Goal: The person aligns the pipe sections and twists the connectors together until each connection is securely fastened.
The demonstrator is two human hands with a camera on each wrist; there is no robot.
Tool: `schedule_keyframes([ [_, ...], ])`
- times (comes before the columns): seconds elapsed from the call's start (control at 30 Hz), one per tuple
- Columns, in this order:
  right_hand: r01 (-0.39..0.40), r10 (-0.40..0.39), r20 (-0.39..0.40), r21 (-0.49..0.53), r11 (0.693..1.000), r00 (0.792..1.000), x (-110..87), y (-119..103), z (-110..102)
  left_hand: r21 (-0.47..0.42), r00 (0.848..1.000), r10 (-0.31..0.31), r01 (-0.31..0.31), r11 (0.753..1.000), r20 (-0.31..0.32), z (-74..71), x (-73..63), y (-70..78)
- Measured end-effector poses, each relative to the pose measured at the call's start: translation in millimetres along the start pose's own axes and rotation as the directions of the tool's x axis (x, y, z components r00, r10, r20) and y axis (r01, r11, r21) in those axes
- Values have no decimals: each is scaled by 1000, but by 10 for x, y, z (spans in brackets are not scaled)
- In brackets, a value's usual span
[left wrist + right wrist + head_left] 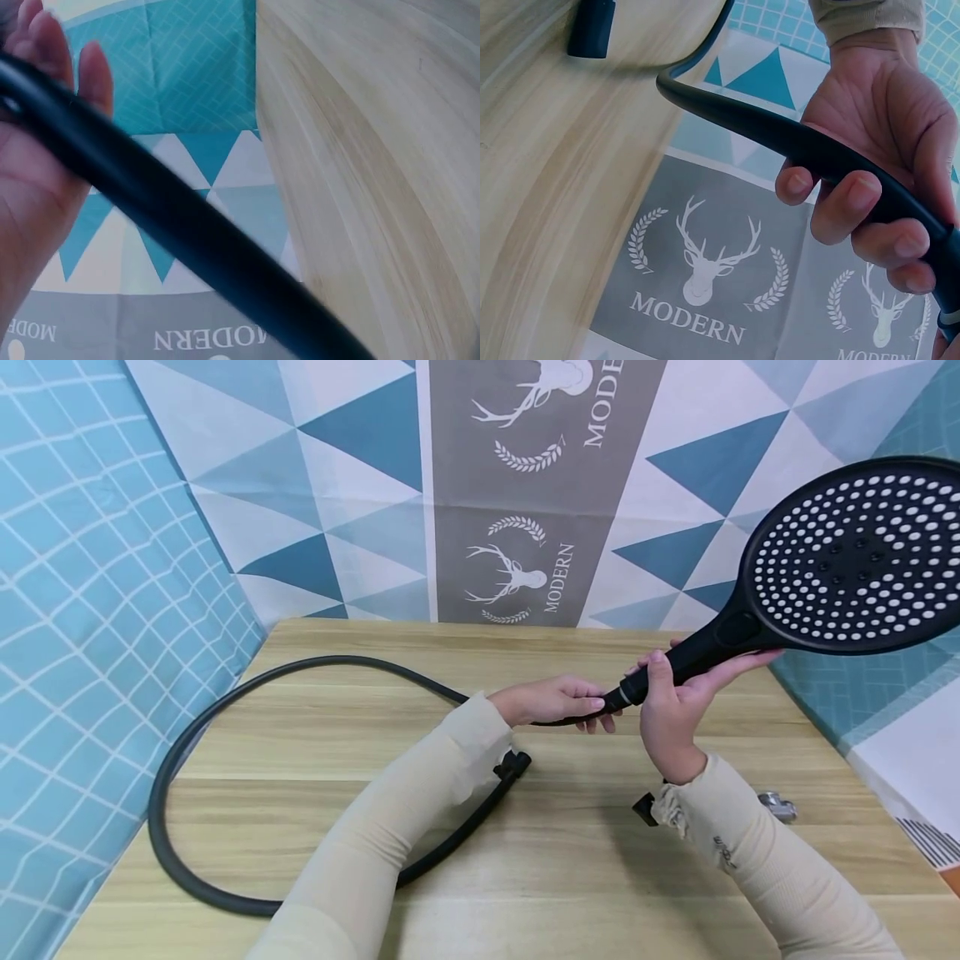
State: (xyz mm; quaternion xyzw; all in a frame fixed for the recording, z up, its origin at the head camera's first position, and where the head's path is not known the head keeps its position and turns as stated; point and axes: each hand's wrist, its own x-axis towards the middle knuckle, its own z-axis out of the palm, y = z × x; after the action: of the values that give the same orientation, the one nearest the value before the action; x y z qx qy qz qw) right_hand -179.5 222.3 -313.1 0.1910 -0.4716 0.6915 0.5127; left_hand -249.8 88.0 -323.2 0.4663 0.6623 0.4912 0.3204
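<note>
My right hand (678,718) grips the handle of a large black oval shower head (855,560), its thumb on top. The head is raised above the table at the right, its face of white nozzles toward me. My left hand (555,700) holds the black shower hose (337,662) right by the handle's lower end. Fingers (847,199) curl round the hose in the right wrist view, close to a pale ring at the joint. From there the hose loops left over the table, its other end (592,30) lying free.
A small chrome fitting (777,806) lies on the wooden table (562,885), partly behind the right sleeve. Patterned sheets with triangles and deer heads (510,578) stand along the back. A blue tiled sheet (90,610) borders the left side.
</note>
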Motion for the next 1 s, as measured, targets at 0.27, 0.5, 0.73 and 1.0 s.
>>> schedule_keyframes([
  [0.27,13,-13,-4,3,1000,1000,7,3,27,79,994,35,-27,997,-108,19,-14,8],
  [0.5,17,-17,-8,2,1000,1000,19,-6,41,197,978,89,-51,979,-190,43,-20,35],
  [0.73,-4,4,-23,-7,1000,1000,22,-1,25,248,962,110,-46,968,-251,76,-12,31],
  [1.0,-2,2,-35,4,1000,999,38,15,33,208,951,104,-43,977,-292,87,1,7],
])
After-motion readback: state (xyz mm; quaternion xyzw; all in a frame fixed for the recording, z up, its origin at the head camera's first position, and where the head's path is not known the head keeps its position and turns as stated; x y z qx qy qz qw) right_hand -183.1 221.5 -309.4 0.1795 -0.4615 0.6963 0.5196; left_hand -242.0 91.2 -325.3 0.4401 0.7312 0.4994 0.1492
